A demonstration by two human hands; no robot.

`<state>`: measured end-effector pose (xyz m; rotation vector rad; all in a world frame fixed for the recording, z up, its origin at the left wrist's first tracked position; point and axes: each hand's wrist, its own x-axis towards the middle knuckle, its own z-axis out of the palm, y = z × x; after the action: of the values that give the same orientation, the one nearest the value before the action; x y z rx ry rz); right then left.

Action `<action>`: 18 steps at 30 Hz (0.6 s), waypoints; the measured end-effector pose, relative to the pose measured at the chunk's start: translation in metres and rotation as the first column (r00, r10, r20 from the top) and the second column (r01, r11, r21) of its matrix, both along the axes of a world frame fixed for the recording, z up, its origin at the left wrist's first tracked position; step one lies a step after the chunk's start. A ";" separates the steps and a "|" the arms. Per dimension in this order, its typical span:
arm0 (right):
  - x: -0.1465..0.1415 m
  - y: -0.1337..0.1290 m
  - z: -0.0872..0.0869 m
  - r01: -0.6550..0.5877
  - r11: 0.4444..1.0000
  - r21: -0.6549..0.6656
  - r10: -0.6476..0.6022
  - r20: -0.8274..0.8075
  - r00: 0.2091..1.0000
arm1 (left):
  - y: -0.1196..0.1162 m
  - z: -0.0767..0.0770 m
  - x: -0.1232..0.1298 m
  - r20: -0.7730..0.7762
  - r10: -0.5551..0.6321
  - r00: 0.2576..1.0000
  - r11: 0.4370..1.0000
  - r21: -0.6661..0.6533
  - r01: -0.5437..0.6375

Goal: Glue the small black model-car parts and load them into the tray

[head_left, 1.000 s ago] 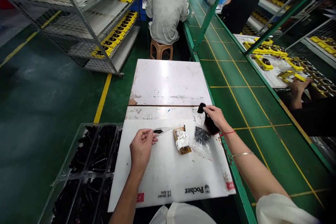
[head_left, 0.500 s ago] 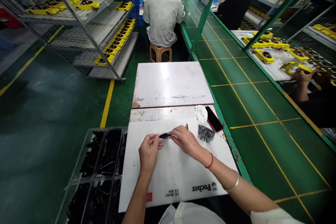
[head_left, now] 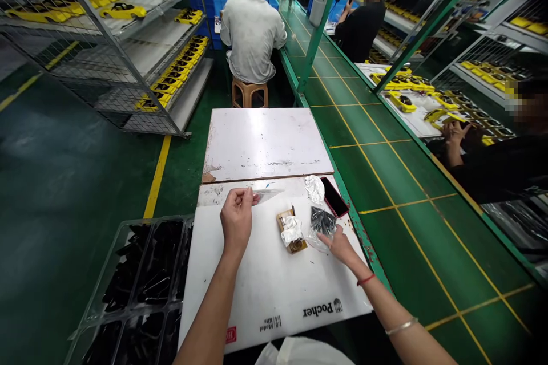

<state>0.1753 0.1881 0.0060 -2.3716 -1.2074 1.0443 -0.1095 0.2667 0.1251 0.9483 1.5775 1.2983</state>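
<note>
My left hand [head_left: 237, 218] pinches a thin, greyish, see-through pointed piece [head_left: 269, 193] above the white board; its exact kind is unclear. To the right, my right hand [head_left: 339, 244] has its thumb and finger spread at the edge of a clear plastic bag [head_left: 319, 238] holding small black parts [head_left: 322, 219]. Between the hands lies a small brown block [head_left: 297, 246] with a crumpled white wad [head_left: 291, 230] on it.
A phone [head_left: 334, 196] and another crumpled white wad [head_left: 315, 189] lie near the table's right edge. Clear trays of black parts [head_left: 156, 262] stand at left. A green conveyor [head_left: 363, 159] runs alongside. Co-workers and racks of yellow car bodies [head_left: 124, 10] surround the table.
My right hand has let go of the piece held between both hands and moved right to the bag. My left hand has risen slightly, and the brown block is uncovered. The view has shifted.
</note>
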 end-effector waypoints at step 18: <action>-0.031 0.109 0.098 0.181 0.968 0.173 -0.047 -0.585 0.810 | -0.074 -0.137 -0.064 -0.154 -0.138 0.978 0.884 -0.465 0.052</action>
<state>0.1443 0.2974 0.1040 -1.7327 -0.8785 1.3721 -0.1739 0.1925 -0.0116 0.8434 1.8463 0.7286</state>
